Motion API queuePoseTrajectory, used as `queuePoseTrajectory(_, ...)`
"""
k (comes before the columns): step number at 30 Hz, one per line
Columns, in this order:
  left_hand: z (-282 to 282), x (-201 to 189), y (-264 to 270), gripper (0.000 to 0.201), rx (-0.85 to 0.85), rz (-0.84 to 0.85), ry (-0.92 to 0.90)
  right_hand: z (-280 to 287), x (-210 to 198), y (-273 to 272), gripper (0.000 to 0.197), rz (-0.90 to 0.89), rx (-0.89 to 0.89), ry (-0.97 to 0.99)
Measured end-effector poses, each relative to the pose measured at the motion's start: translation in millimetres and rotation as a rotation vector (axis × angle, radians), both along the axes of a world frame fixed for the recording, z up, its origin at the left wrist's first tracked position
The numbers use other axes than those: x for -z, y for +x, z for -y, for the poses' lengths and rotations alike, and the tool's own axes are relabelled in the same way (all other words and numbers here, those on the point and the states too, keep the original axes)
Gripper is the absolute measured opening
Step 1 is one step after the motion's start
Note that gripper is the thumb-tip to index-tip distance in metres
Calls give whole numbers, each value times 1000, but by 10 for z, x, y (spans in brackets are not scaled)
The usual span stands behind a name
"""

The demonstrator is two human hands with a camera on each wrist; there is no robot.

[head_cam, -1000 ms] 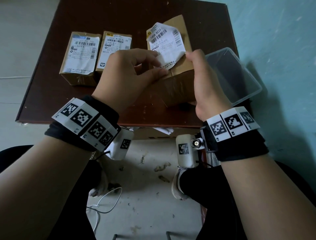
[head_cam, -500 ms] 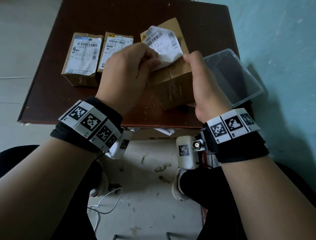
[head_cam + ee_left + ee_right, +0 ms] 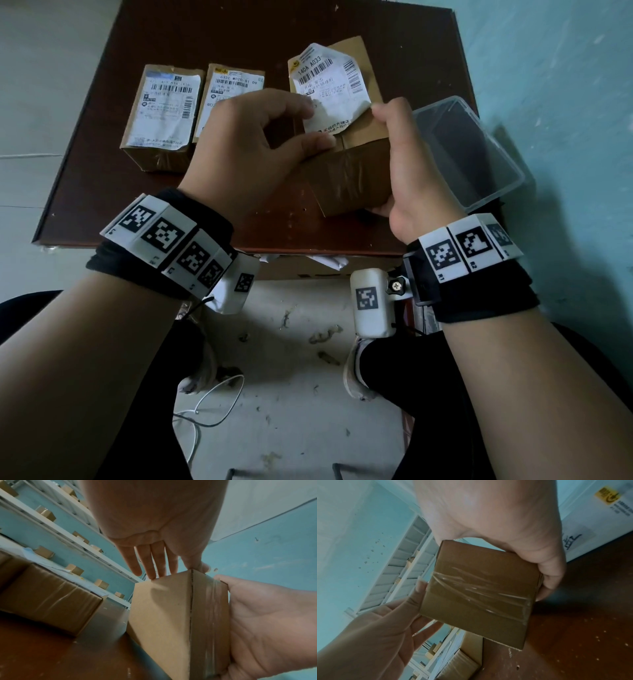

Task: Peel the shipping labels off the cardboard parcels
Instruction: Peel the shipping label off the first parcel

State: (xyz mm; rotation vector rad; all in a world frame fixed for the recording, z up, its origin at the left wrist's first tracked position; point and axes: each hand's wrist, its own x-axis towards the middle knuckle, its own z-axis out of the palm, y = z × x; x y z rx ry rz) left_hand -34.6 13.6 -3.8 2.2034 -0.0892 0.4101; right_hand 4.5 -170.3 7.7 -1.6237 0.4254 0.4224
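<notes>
My right hand (image 3: 407,164) wraps the parcel (image 3: 352,181), thumb under, tilting it up off the table (image 3: 102,164) so the label (image 3: 325,89) faces me. Parcel sits at about 1 o'clock from table centre. Label half lifted and crumpled, near edge free, far edge seemingly stuck yet. My left hand (image 3: 253,144) is beside it at 9 o'clock, thumb pressed on the box top; whether the forefinger pinches the label's edge I cannot tell. Two labelled parcels (image 3: 161,113) wait at 10–11 o'clock. Clear tub (image 3: 493,192) at 3 o'clock, probably for peeled labels.
</notes>
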Motion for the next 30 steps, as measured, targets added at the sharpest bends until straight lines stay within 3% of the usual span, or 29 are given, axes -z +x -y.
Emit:
queuePoseTrajectory(6,-7,55,31,26,-20,60,74,-3,26,11,113,9,12,-45)
queuePoseTrajectory(14,32,29,18,32,-161,14,94,-10,-1,-25,103,108,-60,-132)
queuePoseTrajectory(20,1,4,35,41,-337,28,43,-29,18,-41,103,118,-61,-85)
queuePoseTrajectory(25,18,28,25,55,-280,-113,52,-43,5,-47,106,170,6,-52)
queuePoseTrajectory(30,70,-12,-3,64,-239,-188,-91,-21,-20,-52,91,237,53,-20)
